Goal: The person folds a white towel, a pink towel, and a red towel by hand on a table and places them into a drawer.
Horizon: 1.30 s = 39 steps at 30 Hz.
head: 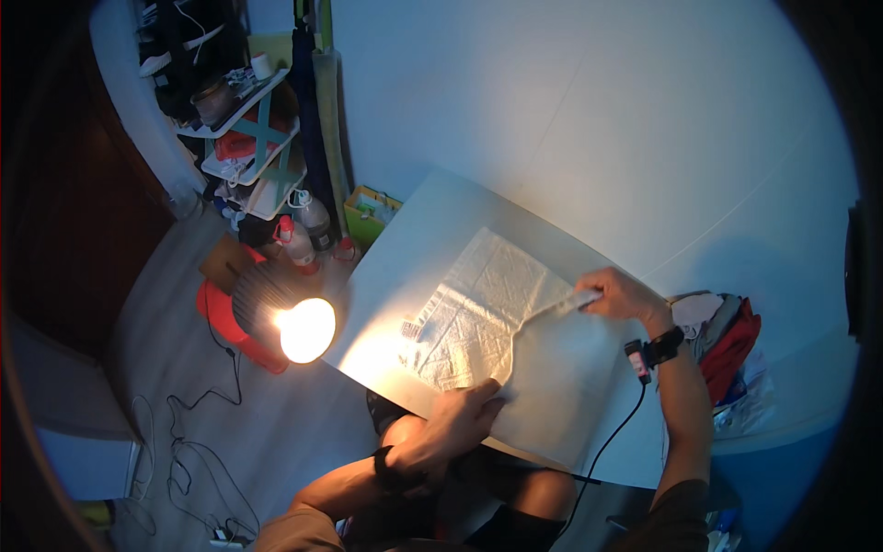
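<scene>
A thin, creased whitish cloth (476,324) lies over the pale tabletop (552,393) in front of me. Along its left side runs a seam-like band, and a small dark printed patch (412,329) shows there. My right hand (614,297) pinches the cloth's right corner and pulls it into a narrow strip, seemingly raised off the table. At the near corner, close to the table's front edge, my left hand (465,414) holds the cloth between thumb and fingers. Part of that corner is hidden under the hand.
A glowing lamp (308,331) stands left of the table. Behind it are bottles (296,241) and a loaded shelf rack (255,138). Piled clothes (717,331) lie at the right. A black cable (617,428) hangs from my right wrist; more cables (183,455) cross the floor.
</scene>
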Tool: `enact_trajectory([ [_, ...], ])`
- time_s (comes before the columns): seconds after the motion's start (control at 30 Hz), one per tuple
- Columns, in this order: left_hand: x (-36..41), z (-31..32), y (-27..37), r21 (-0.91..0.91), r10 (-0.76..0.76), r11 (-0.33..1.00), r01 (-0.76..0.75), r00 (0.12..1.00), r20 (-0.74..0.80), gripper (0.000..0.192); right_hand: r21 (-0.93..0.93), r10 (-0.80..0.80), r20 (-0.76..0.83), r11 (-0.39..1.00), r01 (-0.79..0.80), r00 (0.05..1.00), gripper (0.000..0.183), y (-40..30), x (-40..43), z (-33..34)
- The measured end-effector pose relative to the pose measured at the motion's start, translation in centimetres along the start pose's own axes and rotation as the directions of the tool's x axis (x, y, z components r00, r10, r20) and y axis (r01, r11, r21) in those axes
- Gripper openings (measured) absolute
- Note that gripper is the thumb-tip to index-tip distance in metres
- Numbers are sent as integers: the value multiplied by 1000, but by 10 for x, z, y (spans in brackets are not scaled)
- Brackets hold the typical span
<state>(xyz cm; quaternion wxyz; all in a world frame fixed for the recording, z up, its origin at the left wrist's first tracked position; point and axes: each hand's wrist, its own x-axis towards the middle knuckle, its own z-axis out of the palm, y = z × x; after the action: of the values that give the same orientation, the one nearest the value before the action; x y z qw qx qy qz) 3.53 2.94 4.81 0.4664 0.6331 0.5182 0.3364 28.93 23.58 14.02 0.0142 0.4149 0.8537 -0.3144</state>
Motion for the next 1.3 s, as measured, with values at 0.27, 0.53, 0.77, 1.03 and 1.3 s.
enact_trajectory([
  [0.27, 24, -66, -57, 93, -204, 961, 259, 897, -393, 14, -82, -149, -176, 987, 137, 973, 16, -19, 129, 1],
  [0.53, 24, -47, -78, 452, -28, 840, 299, 857, -514, 17, -213, -116, -278, 975, 57, 954, 34, 14, 189, 78],
  [0.77, 28, -51, -67, 514, -81, 778, 360, 870, -486, 39, -317, -100, -119, 947, 57, 988, 45, 5, 197, 64],
  [1.03, 31, -54, -73, 420, -178, 828, 372, 884, -432, 41, -448, -125, -48, 889, 90, 991, 24, -13, 158, 45],
  [1.3, 45, -53, -97, 431, 293, 893, -131, 896, -334, 28, -628, -377, -74, 737, 251, 923, 15, -38, 33, -11],
])
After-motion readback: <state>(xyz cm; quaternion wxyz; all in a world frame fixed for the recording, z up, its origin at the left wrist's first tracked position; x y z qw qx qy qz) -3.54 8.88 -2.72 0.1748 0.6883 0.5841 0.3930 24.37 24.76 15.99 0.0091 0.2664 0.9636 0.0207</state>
